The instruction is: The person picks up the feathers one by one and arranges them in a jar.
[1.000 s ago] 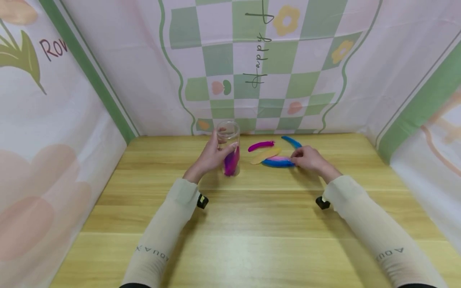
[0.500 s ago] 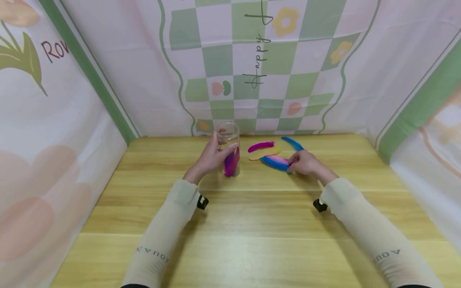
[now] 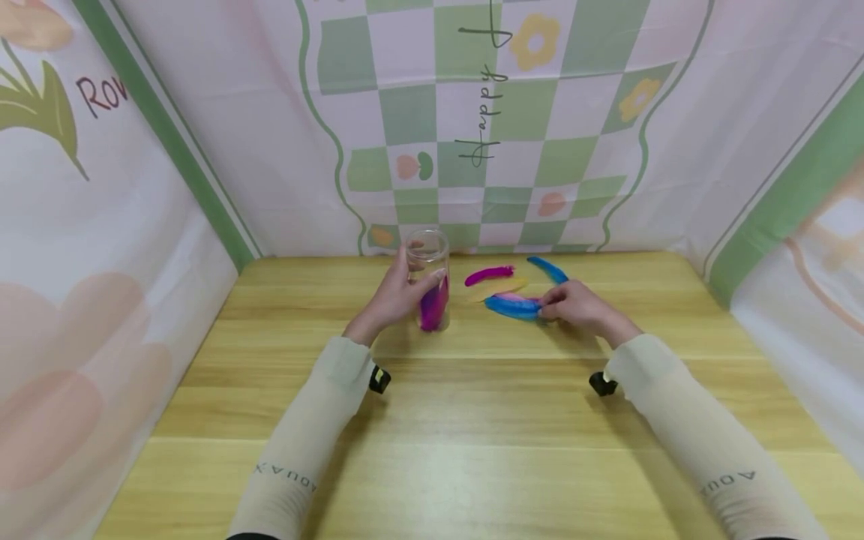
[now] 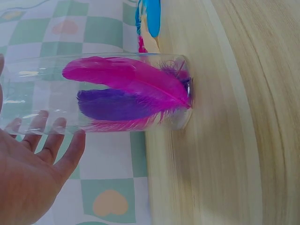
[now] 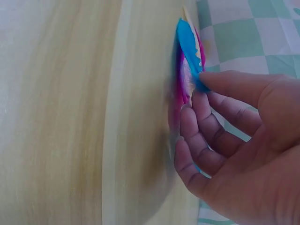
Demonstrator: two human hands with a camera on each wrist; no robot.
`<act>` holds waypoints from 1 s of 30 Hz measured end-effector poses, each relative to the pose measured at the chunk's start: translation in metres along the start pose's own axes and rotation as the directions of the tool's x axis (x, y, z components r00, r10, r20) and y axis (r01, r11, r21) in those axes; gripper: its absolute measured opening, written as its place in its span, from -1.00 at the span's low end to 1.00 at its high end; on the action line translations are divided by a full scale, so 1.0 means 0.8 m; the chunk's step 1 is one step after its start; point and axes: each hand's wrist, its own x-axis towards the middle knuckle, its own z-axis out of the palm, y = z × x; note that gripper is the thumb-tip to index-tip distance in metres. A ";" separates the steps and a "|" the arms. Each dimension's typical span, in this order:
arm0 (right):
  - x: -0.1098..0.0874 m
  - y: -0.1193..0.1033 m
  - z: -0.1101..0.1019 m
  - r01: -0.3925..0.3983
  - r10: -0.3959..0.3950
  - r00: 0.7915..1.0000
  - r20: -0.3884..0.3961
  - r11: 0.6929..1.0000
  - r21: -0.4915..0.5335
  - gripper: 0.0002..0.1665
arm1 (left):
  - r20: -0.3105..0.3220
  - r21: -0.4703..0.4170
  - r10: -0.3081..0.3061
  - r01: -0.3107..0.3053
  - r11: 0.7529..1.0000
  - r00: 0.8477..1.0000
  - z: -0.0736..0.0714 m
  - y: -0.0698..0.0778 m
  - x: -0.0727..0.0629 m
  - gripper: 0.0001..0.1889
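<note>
My left hand (image 3: 394, 300) grips a clear glass jar (image 4: 37, 70) from its left side, with the thumb across the front. The jar stands upright on the table. Inside it lie a magenta feather (image 4: 126, 75) and a purple feather (image 4: 117, 105). My right hand (image 3: 577, 306) pinches the end of a blue feather (image 5: 188, 44) between thumb and forefinger, close over the pile. Beneath it shows a pink feather (image 5: 186, 77), partly hidden. A yellow feather (image 3: 496, 289) lies to its left, a magenta feather (image 3: 489, 274) behind that. Another blue feather (image 3: 547, 268) lies behind my right hand.
The wooden table (image 3: 445, 450) runs from the front to a patterned cloth backdrop (image 3: 466, 172). Cloth walls rise on the left and right sides. A small black camera (image 3: 603, 383) sits at the right wrist, with a similar one at the left.
My right hand has shifted slightly toward the jar and now lifts the blue feather over the pink one. The yellow feather moved a little. My left hand and the jar stay put.
</note>
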 end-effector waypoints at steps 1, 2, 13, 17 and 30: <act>0.000 0.000 -0.001 0.004 -0.004 1.000 -0.001 1.000 0.001 -0.67 | -0.001 0.001 -0.001 0.001 1.000 1.000 0.000 0.000 0.000 -0.26; -0.001 -0.001 -0.002 0.005 -0.005 1.000 -0.003 1.000 0.006 -0.66 | -0.002 0.001 -0.002 0.002 1.000 1.000 0.000 0.000 0.000 -0.26; -0.002 -0.008 -0.004 -0.008 0.013 0.999 -0.031 0.988 0.155 -0.59 | -0.009 0.017 -0.009 0.009 1.000 1.000 -0.001 -0.002 0.000 -0.26; 0.001 -0.008 -0.002 -0.020 0.032 0.998 -0.047 0.974 0.226 -0.55 | 0.001 0.009 -0.012 0.012 1.000 1.000 -0.002 -0.002 -0.001 -0.26; 0.004 -0.020 -0.001 0.005 0.051 0.988 -0.143 0.930 0.368 -0.53 | 0.006 0.004 -0.021 0.021 1.000 1.000 -0.001 0.000 -0.002 -0.25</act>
